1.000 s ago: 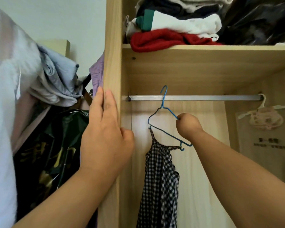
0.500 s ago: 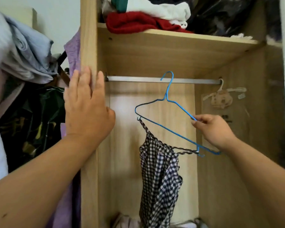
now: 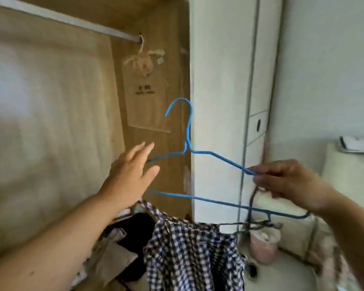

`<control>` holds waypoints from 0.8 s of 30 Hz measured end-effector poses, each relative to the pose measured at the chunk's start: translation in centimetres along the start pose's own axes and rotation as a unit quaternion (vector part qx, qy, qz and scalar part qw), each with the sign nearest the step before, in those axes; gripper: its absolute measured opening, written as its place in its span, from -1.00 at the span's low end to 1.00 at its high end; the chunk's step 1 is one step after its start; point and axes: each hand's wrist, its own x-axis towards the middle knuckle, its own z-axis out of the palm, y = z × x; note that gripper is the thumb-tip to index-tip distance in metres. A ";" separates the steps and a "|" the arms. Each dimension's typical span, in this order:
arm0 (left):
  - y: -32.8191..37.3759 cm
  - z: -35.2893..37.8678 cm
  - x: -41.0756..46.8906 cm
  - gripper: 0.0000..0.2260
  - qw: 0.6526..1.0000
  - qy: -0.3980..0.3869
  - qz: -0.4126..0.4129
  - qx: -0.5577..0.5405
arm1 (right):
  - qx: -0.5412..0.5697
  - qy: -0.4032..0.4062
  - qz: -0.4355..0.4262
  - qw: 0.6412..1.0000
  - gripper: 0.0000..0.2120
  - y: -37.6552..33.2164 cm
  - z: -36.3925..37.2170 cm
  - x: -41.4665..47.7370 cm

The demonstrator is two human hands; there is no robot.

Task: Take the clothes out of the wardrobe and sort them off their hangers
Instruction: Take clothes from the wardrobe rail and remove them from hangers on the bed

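A blue wire hanger (image 3: 189,143) is off the rail and in the air in front of the wardrobe's right wall. My right hand (image 3: 288,181) pinches its right shoulder and one thin strap. A black-and-white checked garment (image 3: 189,255) hangs from the hanger's bottom bar by its straps and droops low. My left hand (image 3: 130,177) is spread open, fingers apart, just in front of the hanger's left end; whether it touches the wire I cannot tell.
The metal rail (image 3: 72,19) runs across the top left. A small pouch (image 3: 143,61) hangs at the rail's right end. Dark and beige clothes (image 3: 124,248) lie on the wardrobe floor. A white door panel (image 3: 225,101) stands at the right, beside a pink item (image 3: 263,246).
The hanger with the checked garment came off the rail and moved down and right. My left hand left the wardrobe's side panel and reached to the hanger. The view swung right and down.
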 end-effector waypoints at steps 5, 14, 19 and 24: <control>3.2 9.6 -0.8 -0.69 0.982 -0.087 0.039 -0.161 | -0.049 0.068 0.120 0.989 -0.70 3.2 -3.6 -8.2; 9.0 23.2 -0.8 -0.85 0.905 -0.267 0.151 -0.296 | -0.277 0.255 0.342 0.861 -0.76 9.4 -2.6 -19.6; 12.0 27.8 -0.3 -0.87 0.866 -0.311 0.238 -0.311 | -0.303 0.329 0.434 0.782 -0.81 12.4 1.0 -23.4; 16.1 32.5 -1.4 -0.88 0.825 -0.355 0.298 -0.323 | -0.307 0.381 0.513 0.705 -0.94 14.4 3.7 -27.1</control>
